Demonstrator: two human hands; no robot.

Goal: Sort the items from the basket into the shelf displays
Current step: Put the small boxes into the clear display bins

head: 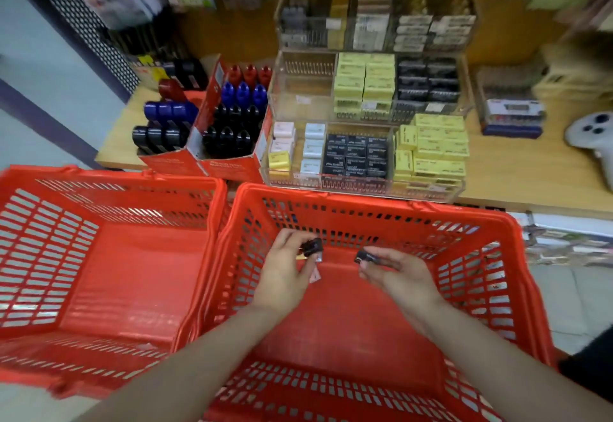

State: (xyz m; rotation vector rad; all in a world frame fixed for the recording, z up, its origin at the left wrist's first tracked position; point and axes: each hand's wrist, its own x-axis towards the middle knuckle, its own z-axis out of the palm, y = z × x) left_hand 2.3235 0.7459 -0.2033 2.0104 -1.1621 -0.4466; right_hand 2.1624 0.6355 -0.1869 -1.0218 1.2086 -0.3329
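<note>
Two red baskets fill the lower frame; the right basket [481, 289] sits below the clear shelf display [365, 123] so reaching is easy. The left hand [282, 275] grasps a small black box [313, 246], and the right hand [401, 272] pinches another black box [365, 257]. Labels are too blurry to read.
</note>
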